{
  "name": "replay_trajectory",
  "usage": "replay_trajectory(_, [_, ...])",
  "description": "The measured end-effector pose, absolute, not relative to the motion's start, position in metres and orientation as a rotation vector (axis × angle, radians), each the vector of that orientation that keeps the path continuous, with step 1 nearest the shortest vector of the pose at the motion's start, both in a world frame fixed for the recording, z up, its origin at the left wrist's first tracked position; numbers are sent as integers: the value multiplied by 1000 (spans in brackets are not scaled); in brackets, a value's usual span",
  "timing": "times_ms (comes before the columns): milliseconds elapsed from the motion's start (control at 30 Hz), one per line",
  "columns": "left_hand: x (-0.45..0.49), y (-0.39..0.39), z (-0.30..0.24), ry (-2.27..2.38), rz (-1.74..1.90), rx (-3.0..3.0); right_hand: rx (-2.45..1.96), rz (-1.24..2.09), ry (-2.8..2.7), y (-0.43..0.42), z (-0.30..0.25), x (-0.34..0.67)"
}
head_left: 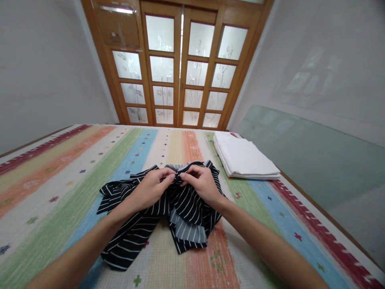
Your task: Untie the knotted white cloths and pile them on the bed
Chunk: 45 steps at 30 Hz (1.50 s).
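Observation:
A crumpled black garment with thin white stripes (141,233) lies on the striped multicolour cover (60,188) in front of me. My left hand (152,186) and my right hand (200,182) meet at its far edge, fingertips almost touching. Each hand pinches a bunched fold of the cloth between thumb and fingers. The garment's paler grey inner side (186,228) shows below my hands, between my forearms.
A folded white cloth stack (245,158) lies on the cover to the right, beyond my right hand. A glass panel (315,160) leans against the right wall. Wooden doors with frosted panes (180,64) stand behind the bed.

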<state>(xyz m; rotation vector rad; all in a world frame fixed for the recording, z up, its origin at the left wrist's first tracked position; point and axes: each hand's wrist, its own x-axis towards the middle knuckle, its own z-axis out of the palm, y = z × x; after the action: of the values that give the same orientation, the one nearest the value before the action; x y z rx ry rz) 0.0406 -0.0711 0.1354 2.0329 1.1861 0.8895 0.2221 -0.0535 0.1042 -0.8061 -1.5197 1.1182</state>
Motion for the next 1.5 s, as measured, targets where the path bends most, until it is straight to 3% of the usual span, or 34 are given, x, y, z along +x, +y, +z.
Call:
replay_trajectory(200, [47,-73,129,1142,1010,1825,-789,1132,-1460,-52,105,222])
replay_trajectory(733, [58,-76,113,1014,1117,1453,-757,720,-1605,-60,97,220])
replay_trajectory(1500, [54,-86,116,1042,1200,1792,-794,967,-1446,-65,107,220])
